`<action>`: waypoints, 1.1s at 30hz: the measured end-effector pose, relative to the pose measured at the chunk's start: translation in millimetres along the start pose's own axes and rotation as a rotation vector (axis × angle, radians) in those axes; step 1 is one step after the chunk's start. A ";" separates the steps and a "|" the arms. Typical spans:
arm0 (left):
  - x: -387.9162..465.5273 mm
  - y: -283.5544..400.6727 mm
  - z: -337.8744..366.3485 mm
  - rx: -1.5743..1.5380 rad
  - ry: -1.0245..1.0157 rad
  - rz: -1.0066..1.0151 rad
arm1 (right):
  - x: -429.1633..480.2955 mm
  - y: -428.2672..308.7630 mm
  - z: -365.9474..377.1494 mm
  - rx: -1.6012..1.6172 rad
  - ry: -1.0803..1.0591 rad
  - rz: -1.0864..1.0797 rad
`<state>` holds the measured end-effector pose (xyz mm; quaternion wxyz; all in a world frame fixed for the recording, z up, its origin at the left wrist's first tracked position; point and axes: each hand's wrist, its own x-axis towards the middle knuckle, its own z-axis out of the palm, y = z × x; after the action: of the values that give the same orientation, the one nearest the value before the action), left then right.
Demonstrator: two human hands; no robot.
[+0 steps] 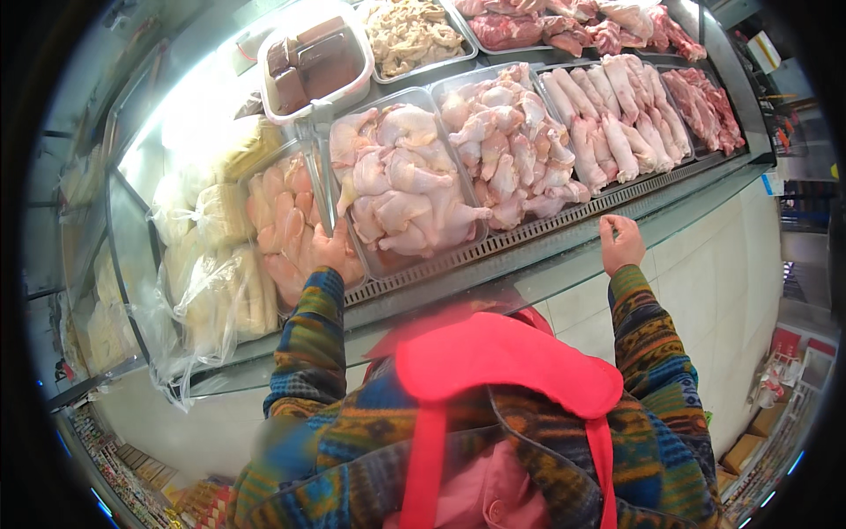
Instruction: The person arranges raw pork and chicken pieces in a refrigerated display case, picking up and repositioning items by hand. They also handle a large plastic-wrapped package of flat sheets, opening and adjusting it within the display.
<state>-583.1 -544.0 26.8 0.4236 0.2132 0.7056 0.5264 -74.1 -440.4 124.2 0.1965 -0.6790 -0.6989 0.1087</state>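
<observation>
My left hand (332, 250) grips the near end of long metal tongs (322, 178), which point away over the trays. Beneath and beside that hand lies a tray of skinless chicken breast pieces (281, 215). Just to its right, a clear plastic tray holds skin-on chicken leg quarters (403, 178). My right hand (622, 243) hovers by the counter's near glass edge (667, 208), its fingers curled in and nothing visible in them. Beyond it are a tray of pig's trotters (615, 119) and a tray of chicken drumsticks (509, 145).
Bagged pale food packs (221, 278) stand left, their loose plastic hanging over the front edge. A white tub (367, 76) of dark red blocks, a tray of pale offal strips (413, 36) and red meat cuts (568, 26) lie behind. A slotted metal grille (535, 231) runs along the front.
</observation>
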 end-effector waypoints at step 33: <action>-6.4 13.8 83.5 0.888 -0.222 0.782 | -2.0 8.2 4.7 -0.025 -0.041 0.031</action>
<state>-513.0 -496.9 34.6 0.1402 0.6671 0.6790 0.2725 -68.7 -441.4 116.3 0.1719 -0.6897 -0.6937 0.1168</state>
